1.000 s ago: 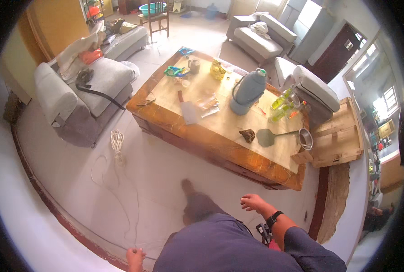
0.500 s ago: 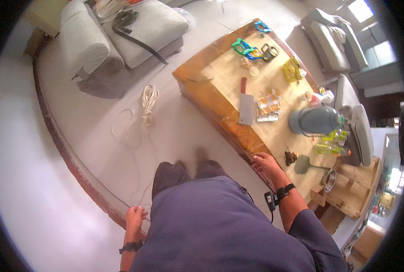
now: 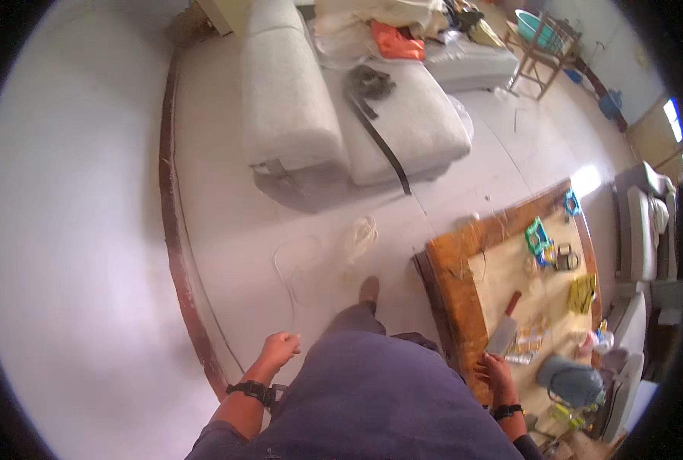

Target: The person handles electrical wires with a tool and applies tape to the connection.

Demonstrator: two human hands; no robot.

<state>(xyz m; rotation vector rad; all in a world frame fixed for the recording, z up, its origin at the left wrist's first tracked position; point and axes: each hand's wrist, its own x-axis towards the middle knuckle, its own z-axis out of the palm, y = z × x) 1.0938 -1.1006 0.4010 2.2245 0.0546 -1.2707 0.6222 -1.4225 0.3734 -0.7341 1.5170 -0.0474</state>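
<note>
Looking down past my dark blue shirt, I see my right hand (image 3: 496,373) resting on the near edge of the wooden coffee table (image 3: 452,295), fingers spread flat on the wood and gripping nothing. Half a second ago that hand touched the same edge, but the table lay higher and ran across the upper right of my view; now it sits at my right, so my head has turned left. Just beyond my fingers on the table lies a cleaver (image 3: 505,328) with a reddish handle, beside a clear packet (image 3: 527,346). Farther along the table from the cleaver are a grey-blue jug (image 3: 570,381), yellow bits (image 3: 582,293) and green plastic shapes (image 3: 538,235). My left hand (image 3: 278,350) hangs loosely curled and empty, well apart from the table, over the pale floor; earlier it sat low at the frame's bottom. A coiled white cord (image 3: 359,235) lies on the floor between the table and the grey sofa (image 3: 295,115), which has now swung to the top centre.
</note>
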